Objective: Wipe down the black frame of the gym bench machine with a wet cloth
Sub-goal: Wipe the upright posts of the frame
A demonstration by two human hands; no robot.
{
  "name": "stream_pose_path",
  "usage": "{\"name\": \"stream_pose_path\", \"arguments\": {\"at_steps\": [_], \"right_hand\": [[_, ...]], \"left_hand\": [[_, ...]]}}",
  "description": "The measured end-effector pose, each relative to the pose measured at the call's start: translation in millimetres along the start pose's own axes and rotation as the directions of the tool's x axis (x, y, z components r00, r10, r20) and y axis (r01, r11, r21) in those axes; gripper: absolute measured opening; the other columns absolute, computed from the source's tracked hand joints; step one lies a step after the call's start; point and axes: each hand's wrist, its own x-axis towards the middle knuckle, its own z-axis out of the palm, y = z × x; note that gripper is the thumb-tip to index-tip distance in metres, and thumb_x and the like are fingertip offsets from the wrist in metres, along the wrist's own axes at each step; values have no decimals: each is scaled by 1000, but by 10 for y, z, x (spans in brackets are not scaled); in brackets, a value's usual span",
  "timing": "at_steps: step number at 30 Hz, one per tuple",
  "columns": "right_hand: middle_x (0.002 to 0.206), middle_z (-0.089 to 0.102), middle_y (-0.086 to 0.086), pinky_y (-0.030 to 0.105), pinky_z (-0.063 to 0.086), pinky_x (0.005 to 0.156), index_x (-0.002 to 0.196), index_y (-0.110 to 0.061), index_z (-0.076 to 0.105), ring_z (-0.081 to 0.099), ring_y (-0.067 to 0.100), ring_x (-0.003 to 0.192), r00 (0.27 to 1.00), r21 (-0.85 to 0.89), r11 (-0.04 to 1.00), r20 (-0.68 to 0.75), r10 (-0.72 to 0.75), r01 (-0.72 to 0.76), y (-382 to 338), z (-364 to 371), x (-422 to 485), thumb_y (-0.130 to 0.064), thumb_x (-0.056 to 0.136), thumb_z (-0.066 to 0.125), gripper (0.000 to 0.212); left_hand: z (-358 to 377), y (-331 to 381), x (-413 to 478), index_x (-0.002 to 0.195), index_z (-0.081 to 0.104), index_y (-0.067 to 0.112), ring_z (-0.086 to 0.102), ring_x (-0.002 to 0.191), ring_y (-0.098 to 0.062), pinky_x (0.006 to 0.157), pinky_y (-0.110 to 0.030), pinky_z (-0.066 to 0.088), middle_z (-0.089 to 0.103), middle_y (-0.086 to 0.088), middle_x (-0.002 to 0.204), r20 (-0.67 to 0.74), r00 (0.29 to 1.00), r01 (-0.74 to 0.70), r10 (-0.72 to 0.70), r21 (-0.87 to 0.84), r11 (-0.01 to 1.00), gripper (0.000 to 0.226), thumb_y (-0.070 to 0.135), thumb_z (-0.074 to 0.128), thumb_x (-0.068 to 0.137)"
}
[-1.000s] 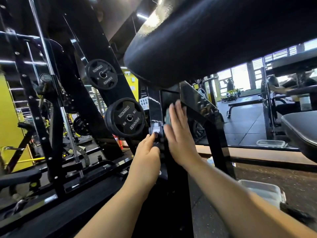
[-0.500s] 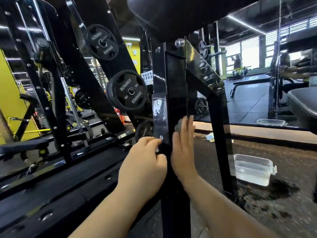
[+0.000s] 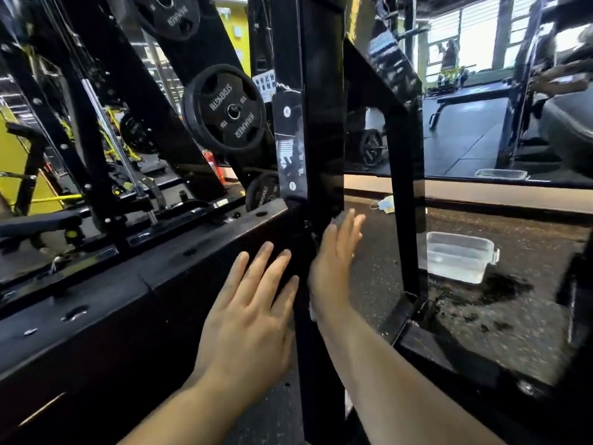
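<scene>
There is only one view, from a wide-angle camera worn on the person's head, and it looks forward and down from very near at the black frame upright [image 3: 321,123], which runs from the top centre of the frame to the bottom centre. The two forearms come in from the bottom edge, so the left hand [image 3: 253,319] and the right hand [image 3: 333,261] lie at the lower centre, close to the lens. The wide lens bends the lines at the borders; the weight plate [image 3: 224,107] stands at the upper left, and the floor [image 3: 513,316] with the clear container [image 3: 459,256] fills the right side, further away.
</scene>
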Motion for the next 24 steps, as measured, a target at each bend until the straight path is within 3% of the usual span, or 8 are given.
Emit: {"name": "stream_pose_path", "arguments": {"at_steps": [3,5,8,11,15,19,22,24], "right_hand": [[154,-16,-24,33,-15,115,143,-46,0,-20,1,143,952,-51,951,14,-306,306,-129,65,-1,-39,105,19,43],[151,-17,-30,34,-14,116,139,-54,-1,-20,-1,142,952,-92,949,-7,-305,303,325,27,-195,-41,103,18,42],[152,-18,-29,36,-5,120,138,-57,-3,-16,3,144,978,36,984,-112,176,-173,1140,-140,-650,-35,105,20,45],[161,-9,6,35,-4,118,153,-17,5,-10,22,147,825,205,817,-71,561,-539,1373,-260,-702,-26,105,18,50],[157,-17,-19,40,-7,119,146,-43,-5,-15,5,145,983,119,977,-27,179,-175,867,-196,-354,-44,103,15,47],[150,-18,-34,34,-8,118,137,-54,-2,-15,-1,144,997,-16,999,-70,-34,33,1470,-177,-730,-29,105,24,48],[155,-10,-21,28,-1,120,144,-42,3,-7,10,147,904,96,926,-201,378,-366,2272,-241,-1265,-23,106,23,47],[160,-8,-5,4,-4,106,150,-26,2,-5,15,148,777,166,792,-156,610,-588,2452,-299,-1434,-23,107,17,46]], "left_hand": [[83,37,-69,119,64,7,30,134,-29,115,-43,10,54,-15,134,-32,999,22,-23,-38,999,52,26,35,80],[154,72,-124,124,60,7,30,135,-28,116,-43,10,53,-14,135,-25,999,20,-20,-32,999,53,24,34,82],[339,121,-229,125,60,5,30,134,-30,115,-44,11,52,-17,135,82,996,-23,23,3,1000,54,26,31,83],[529,166,-313,124,59,3,29,134,-30,115,-44,8,51,-18,135,173,981,-89,86,6,996,58,28,30,82],[782,243,-344,131,55,12,32,134,-20,117,-33,19,51,-6,138,187,982,17,19,-188,982,56,25,33,80],[1052,418,-400,145,29,33,29,133,3,106,-19,29,33,18,144,433,827,562,-358,-622,545,57,11,36,93],[1249,511,-408,142,27,41,45,126,-11,98,-32,42,41,24,130,617,689,715,-380,-665,215,60,5,35,94],[1421,530,-441,143,28,40,57,111,-19,86,-41,46,48,24,127,681,638,757,-360,-639,134,63,3,35,93]]}}
